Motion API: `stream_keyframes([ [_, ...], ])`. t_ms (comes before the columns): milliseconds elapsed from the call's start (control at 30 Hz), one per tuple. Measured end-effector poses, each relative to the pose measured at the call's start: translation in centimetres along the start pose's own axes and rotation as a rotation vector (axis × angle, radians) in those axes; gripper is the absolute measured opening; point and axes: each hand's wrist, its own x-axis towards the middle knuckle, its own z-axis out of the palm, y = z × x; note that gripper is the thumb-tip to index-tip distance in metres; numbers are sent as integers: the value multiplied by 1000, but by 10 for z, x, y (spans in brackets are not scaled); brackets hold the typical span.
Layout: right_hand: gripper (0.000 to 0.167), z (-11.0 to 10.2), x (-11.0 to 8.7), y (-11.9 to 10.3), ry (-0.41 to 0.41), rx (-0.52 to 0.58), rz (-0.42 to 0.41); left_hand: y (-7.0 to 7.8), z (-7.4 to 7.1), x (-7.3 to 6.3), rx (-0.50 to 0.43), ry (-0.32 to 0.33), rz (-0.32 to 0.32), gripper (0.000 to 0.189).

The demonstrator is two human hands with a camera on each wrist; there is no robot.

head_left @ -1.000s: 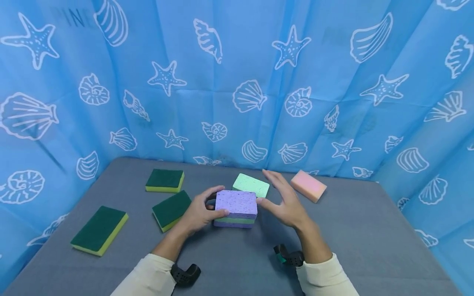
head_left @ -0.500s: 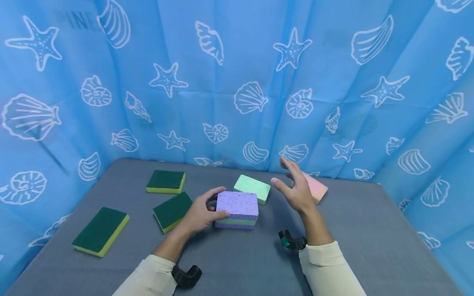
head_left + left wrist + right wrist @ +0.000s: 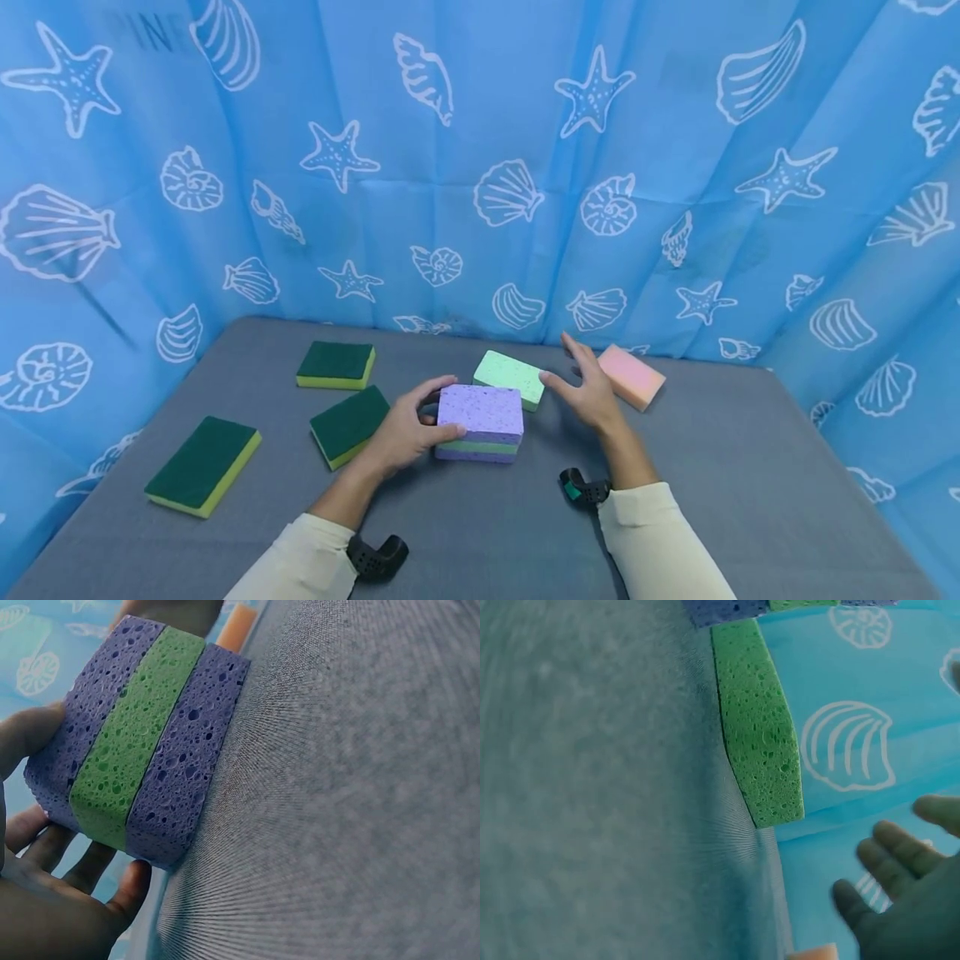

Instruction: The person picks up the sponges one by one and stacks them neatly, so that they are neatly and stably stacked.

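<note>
Near the table's middle stands a stack of sponges: a purple sponge (image 3: pixel 480 410) on top, a green sponge (image 3: pixel 139 742) in the middle and a purple sponge (image 3: pixel 191 754) at the bottom. My left hand (image 3: pixel 405 427) grips the stack's left end, thumb on the front and fingers round the end and back. A light green sponge (image 3: pixel 517 377) lies flat just behind the stack, partly hidden by it. Beside its right end hovers my right hand (image 3: pixel 588 393), fingers spread and holding nothing. The right wrist view shows those fingers apart from this light green sponge (image 3: pixel 757 727).
A pink-orange sponge (image 3: pixel 632 377) lies behind the right hand, near the back edge. Several dark green and yellow scrub sponges (image 3: pixel 204 467) lie on the left of the grey table (image 3: pixel 750 467). A blue curtain (image 3: pixel 480 275) with white shells hangs right behind the table.
My right hand has moved off the stack's right side, out toward the pink-orange sponge, then slightly back toward the light green one. The left hand keeps its grip on the stack.
</note>
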Motion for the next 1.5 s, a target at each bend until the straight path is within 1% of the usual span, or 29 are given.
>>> stream_keyframes([
  [100,86,3,1,5,-58,-20,52,1,-1,0,4,10,-10,68],
  [233,93,7,1,11,-134,-78,112,1,-1,0,9,9,-15,68],
  [333,98,10,2,14,-170,-119,149,1,-1,0,0,4,-15,68],
  [467,103,14,0,16,-227,-180,173,2,-1,0,-9,2,-18,69],
  [600,100,17,-1,21,-276,-246,155,2,0,1,-6,-5,-19,69],
  [733,94,19,0,23,-281,-283,116,3,0,1,-8,-10,-19,70],
  [933,91,22,0,22,-278,-306,124,1,0,1,-7,-19,-11,69],
  [1200,85,24,0,20,-224,-313,133,1,-1,0,-9,-17,6,68],
  [1500,82,21,0,19,-132,-271,150,1,-1,-1,1,-10,17,70],
])
